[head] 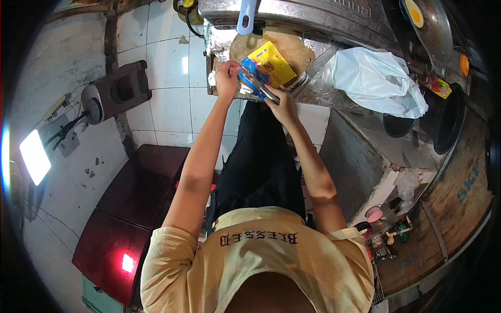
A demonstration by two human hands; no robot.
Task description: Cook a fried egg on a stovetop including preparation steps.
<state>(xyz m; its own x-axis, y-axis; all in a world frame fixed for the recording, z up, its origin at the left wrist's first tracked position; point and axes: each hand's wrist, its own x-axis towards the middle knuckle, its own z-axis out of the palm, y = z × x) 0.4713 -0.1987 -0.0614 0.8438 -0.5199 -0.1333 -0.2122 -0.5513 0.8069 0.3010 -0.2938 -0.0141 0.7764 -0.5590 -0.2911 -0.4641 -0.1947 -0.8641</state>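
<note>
My left hand (227, 79) pinches the edge of a blue packet (251, 67) at the near side of a round wooden chopping board (243, 44). In my right hand (282, 103) is the metal handle of a knife (270, 94); its blade lies across the blue packet, between my two hands. A yellow printed packet (277, 66) rests on the board just beyond, partly overlapped by the blue one. Whether the blade has cut into the packet cannot be made out.
A metal gas stove (305, 13) stands behind the board, with a blue handle (245, 23) jutting over it. To the right are a white plastic bag (372, 80), a wok (436, 31) and a black basin (450, 121). A dark red refrigerator (113, 234) stands at left.
</note>
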